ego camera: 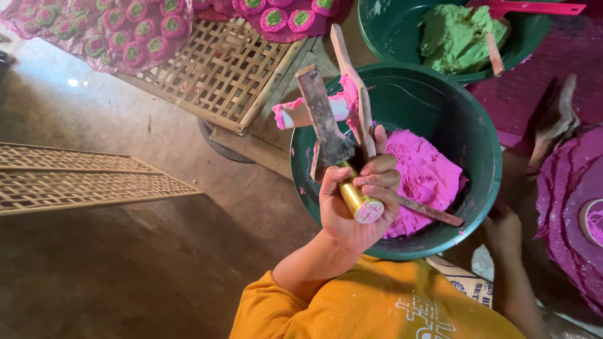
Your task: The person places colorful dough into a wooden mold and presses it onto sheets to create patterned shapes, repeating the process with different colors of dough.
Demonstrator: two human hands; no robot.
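Left hand [359,201] is raised over the green basin [465,119], fingers clamped on a bundle of tools: a gold-coloured tube [357,198], a flat wooden scraper [323,122] and a long wooden stick [353,88] smeared with pink. A white roll [308,113] with pink paste on its end sits behind the scraper (can't tell what supports it). The basin holds pink paste [424,179], heaped on its right side. Right hand [502,229] is low in shadow just beside the basin's right rim; grip state can't be told. Second green basin [396,31] behind holds green paste [458,37]. Woven bamboo tray [220,69] to the left carries pink-and-green rolls [132,31]
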